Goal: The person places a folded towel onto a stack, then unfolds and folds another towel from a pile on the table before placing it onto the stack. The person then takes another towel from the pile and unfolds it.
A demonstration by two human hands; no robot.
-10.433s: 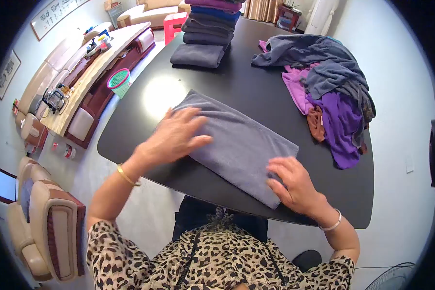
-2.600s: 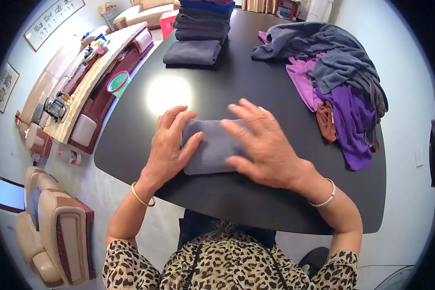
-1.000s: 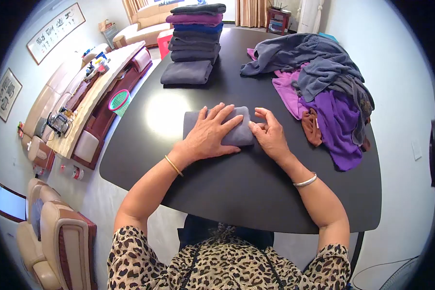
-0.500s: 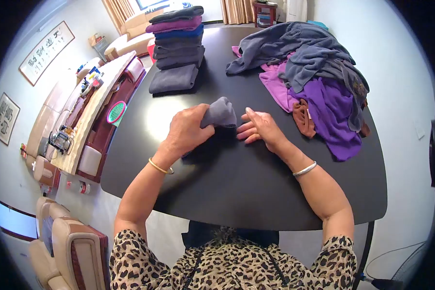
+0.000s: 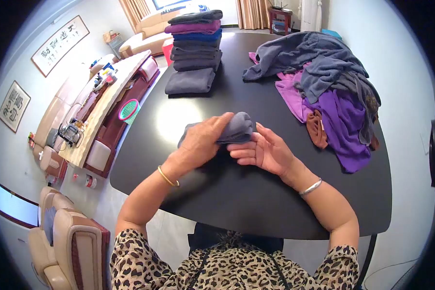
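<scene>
A folded dark grey towel is held above the table, bunched into a thick bundle. My left hand is closed over its left and near side, thumb and fingers wrapped around it. Palm up, my right hand has its fingers stretched out at the bundle's lower right end, touching or just under it; the thumb stands apart. Part of the towel is hidden behind my left hand. Beyond it, a folded grey towel lies in front of a tall stack of folded towels in grey, blue and purple.
A loose heap of unfolded cloths lies at the right, with a grey cloth, a purple cloth and a brown cloth. Everything rests on a dark table. A long low table and beige seats stand at the left.
Both hands have come together around the towel; my right fingers, apart from it before, are now at its underside. The whole view has shifted slightly, the table appearing further right and lower.
</scene>
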